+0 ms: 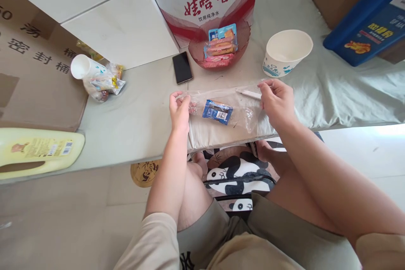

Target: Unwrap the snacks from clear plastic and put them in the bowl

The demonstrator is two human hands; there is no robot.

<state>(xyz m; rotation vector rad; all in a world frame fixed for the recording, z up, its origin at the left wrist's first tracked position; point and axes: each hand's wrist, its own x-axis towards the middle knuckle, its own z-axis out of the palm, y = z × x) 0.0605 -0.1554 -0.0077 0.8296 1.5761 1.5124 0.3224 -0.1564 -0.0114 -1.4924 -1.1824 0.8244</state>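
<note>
A clear plastic bag is stretched flat above the cloth-covered surface between my two hands. My left hand pinches its left end, and my right hand grips the right end near the top edge. A blue snack packet with a white barcode label shows through the film; whether it lies inside or beneath the bag I cannot tell. A thin white stick-like thing, perhaps a pen, points left from beside my right fingers. Something small and reddish shows by my left fingers.
Behind the bag stand a red glass bowl of snack packets, a black phone and a white paper tub. To the left are a paper cup, bagged snacks and a yellow jug. A blue container stands right.
</note>
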